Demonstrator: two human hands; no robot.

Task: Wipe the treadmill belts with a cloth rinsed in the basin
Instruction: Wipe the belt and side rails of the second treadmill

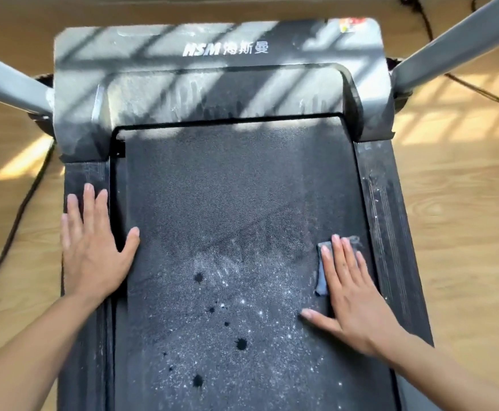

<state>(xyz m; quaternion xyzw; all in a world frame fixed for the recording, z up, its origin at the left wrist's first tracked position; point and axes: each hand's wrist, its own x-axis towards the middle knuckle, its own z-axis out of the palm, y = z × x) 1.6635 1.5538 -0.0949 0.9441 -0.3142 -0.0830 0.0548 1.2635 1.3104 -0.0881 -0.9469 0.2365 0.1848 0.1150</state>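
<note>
Since the right hand [352, 295] only presses the cloth [321, 278], fingers straight, it could slip free; left hand [94, 253] lies flat on the rail [86, 173].

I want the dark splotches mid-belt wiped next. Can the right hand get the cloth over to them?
Probably yes. The right hand presses the cloth flat at the right edge of the belt, and only bare belt lies between it and the dark splotches.
</note>
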